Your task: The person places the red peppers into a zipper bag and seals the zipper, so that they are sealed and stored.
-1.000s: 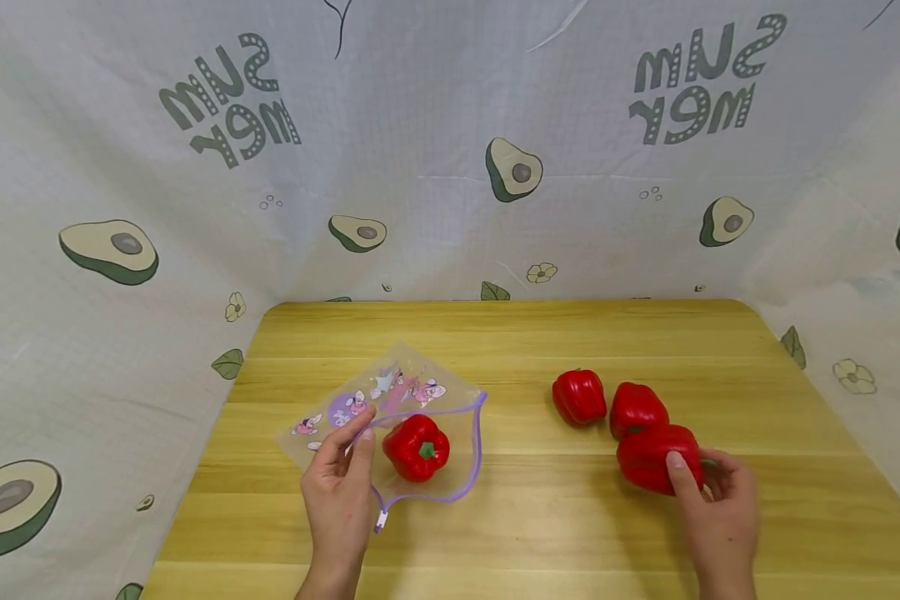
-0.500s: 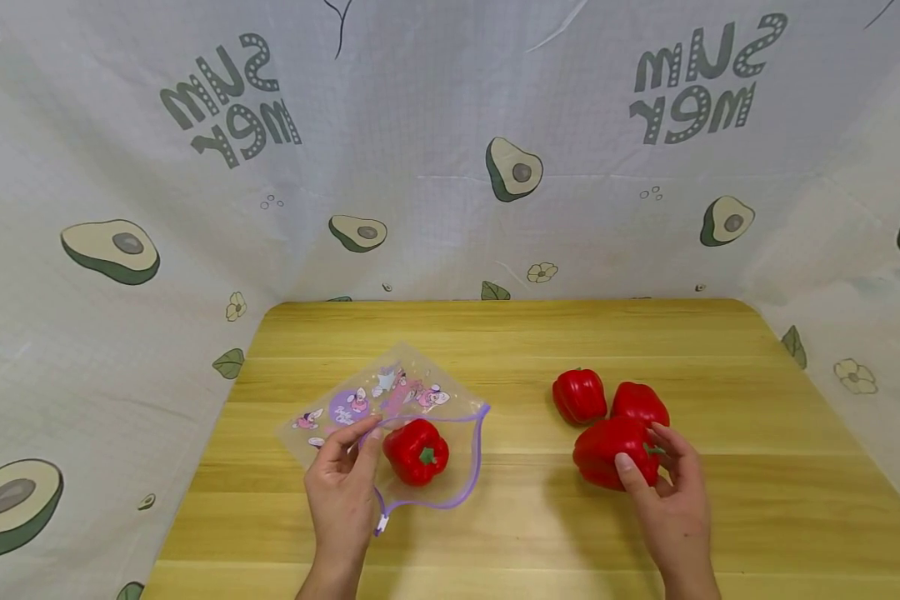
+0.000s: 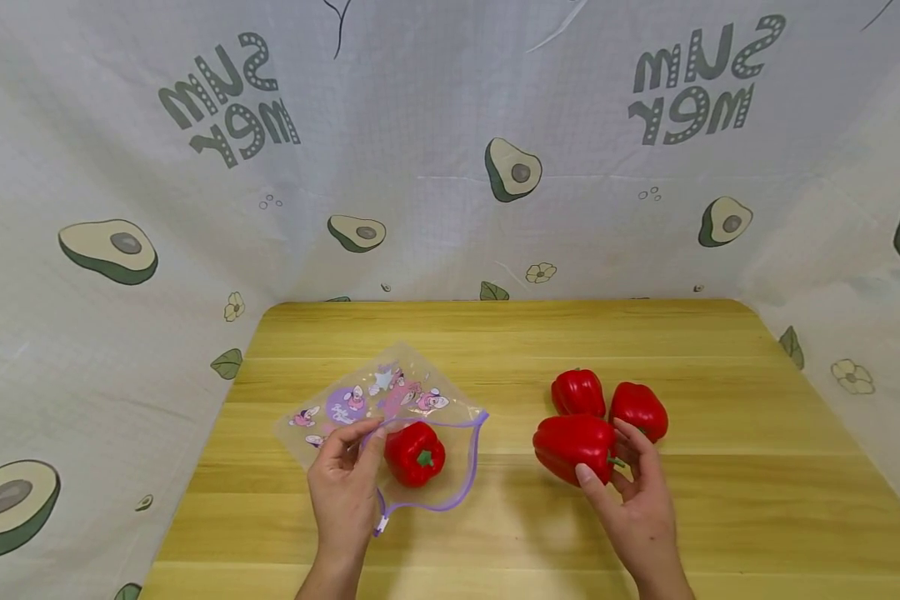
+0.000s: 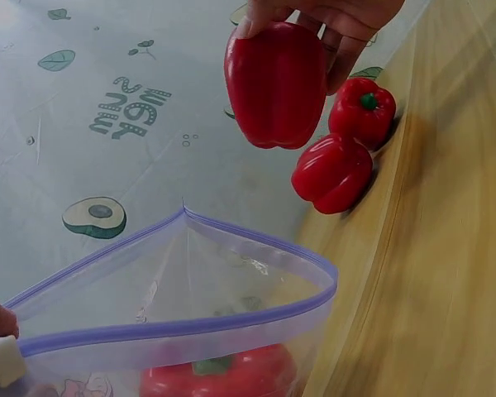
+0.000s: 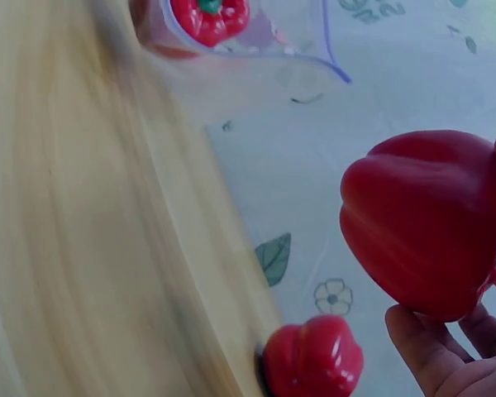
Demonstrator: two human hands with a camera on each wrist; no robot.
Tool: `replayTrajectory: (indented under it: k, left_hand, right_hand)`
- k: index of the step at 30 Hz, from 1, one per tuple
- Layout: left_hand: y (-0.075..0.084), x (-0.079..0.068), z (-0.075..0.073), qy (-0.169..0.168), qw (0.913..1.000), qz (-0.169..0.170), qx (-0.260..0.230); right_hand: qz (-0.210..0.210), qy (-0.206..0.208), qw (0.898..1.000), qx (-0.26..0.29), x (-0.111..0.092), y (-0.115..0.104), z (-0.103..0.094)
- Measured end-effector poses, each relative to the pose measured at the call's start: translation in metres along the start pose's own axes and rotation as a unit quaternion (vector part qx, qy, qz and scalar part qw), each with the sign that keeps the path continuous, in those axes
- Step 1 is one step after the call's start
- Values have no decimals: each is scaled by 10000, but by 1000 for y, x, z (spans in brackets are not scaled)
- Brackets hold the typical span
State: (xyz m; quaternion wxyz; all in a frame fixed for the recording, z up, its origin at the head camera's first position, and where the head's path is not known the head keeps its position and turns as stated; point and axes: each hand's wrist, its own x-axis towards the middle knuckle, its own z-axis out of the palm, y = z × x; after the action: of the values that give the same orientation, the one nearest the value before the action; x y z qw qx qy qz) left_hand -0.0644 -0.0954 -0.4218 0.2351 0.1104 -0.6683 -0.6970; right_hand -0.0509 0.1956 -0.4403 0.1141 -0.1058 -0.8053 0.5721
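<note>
My left hand pinches the edge of a clear zip bag with a purple zip rim, and the bag's mouth stands open. Inside the bag lies one red bell pepper, its green stem facing me. My right hand grips a second red bell pepper by its stem end, thumb on the near side and fingers on the far side. In the left wrist view this held pepper hangs in the air, apart from the bag and to the right of its mouth.
Two more red bell peppers, one on the left and one on the right, rest on the wooden table behind the held one. A white avocado-print cloth hangs around the table's back and sides.
My right hand has carried its bell pepper leftward, away from the right-hand pepper on the table and towards the bag. The left hand and the bag have barely shifted.
</note>
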Motion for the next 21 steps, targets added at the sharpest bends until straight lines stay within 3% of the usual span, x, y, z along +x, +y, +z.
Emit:
replayTrajectory:
  k: [11, 21]
  left_hand:
    - [-2, 1, 2, -11, 9999, -55, 135]
    - [-3, 0, 2, -44, 9998, -129, 108]
  right_hand:
    - [-753, -632, 9950, 196, -18, -10, 27]
    - [-1430, -776, 9860, -379, -29, -14, 46]
